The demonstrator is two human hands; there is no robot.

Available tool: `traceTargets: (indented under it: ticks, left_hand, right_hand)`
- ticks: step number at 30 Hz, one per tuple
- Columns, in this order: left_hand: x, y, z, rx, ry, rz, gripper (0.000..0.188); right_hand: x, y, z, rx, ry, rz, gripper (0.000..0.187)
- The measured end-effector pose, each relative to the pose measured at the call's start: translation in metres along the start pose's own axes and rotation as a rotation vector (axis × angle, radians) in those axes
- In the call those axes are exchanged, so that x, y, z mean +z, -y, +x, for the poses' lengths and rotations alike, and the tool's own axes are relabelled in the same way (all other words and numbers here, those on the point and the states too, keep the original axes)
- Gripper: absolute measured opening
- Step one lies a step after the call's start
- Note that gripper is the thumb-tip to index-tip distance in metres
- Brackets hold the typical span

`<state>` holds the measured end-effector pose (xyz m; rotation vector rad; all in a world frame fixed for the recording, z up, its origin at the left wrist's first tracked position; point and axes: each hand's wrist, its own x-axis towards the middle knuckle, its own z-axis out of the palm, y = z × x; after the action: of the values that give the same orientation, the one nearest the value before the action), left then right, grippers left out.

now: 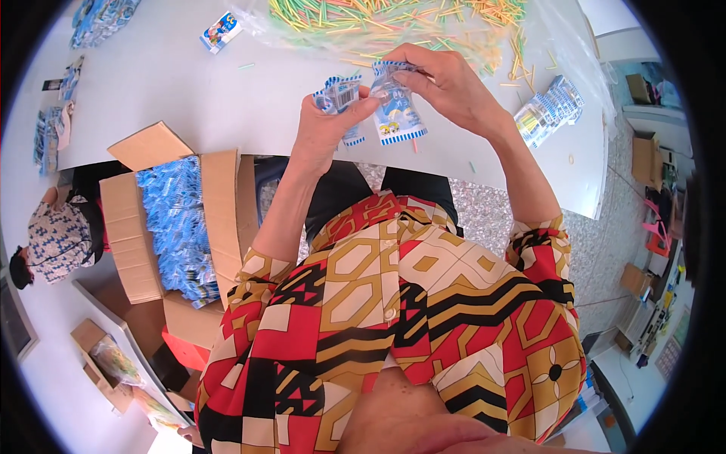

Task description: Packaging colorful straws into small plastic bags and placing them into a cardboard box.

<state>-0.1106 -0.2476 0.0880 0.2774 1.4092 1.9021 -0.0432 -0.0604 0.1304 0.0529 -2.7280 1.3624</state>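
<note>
Above the table's near edge, my left hand (pixel 325 132) is closed on several small blue-and-white plastic packets (pixel 340 98), bunched between thumb and fingers. My right hand (pixel 446 83) pinches the top of another blue-and-white packet (pixel 399 113), which hangs with its front showing, close beside the left thumb. Whether this packet has anything in it cannot be made out. Just beyond the hands, a heap of thin pastel sticks (pixel 393 19) in green, yellow and orange lies on clear plastic sheeting.
Right of my hands lies a bundle of packets (pixel 550 112); one packet (pixel 221 32) lies far left on the white table (pixel 181 91). An open cardboard box (pixel 130 234) full of blue packets stands to my left. Beyond it, another person (pixel 64 231) sits by more packets.
</note>
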Motion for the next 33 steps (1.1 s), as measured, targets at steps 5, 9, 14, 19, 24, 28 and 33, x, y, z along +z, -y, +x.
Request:
traceTargets:
  ticks: [5, 9, 14, 19, 24, 28, 33]
  left_hand:
    - [0.007, 0.001, 0.000, 0.056, -0.003, 0.085, 0.017]
    - [0.007, 0.007, 0.000, 0.096, -0.051, 0.134, 0.014]
    - [0.007, 0.008, -0.002, 0.077, -0.093, 0.074, 0.011]
    - [0.001, 0.011, -0.003, 0.130, -0.072, -0.031, 0.011]
    - [0.006, 0.008, -0.006, 0.074, -0.007, -0.013, 0.010]
    - [0.011, 0.006, -0.007, 0.031, 0.047, -0.006, 0.013]
    - [0.012, 0.004, -0.009, 0.039, 0.072, 0.021, 0.017]
  right_hand:
    - [0.008, -0.002, 0.000, -0.030, -0.034, -0.027, 0.024]
    - [0.008, 0.007, -0.002, -0.006, -0.062, -0.091, 0.029]
    - [0.008, 0.009, -0.004, -0.102, -0.201, -0.081, 0.034]
    - [-0.001, 0.021, -0.012, -0.300, -0.328, -0.129, 0.034]
    - [0.001, 0.017, -0.017, -0.219, -0.320, -0.102, 0.030]
    - [-0.005, 0.014, -0.014, 0.005, -0.290, 0.060, 0.020]
    - [-0.004, 0.003, -0.016, 0.103, -0.011, 0.112, 0.017]
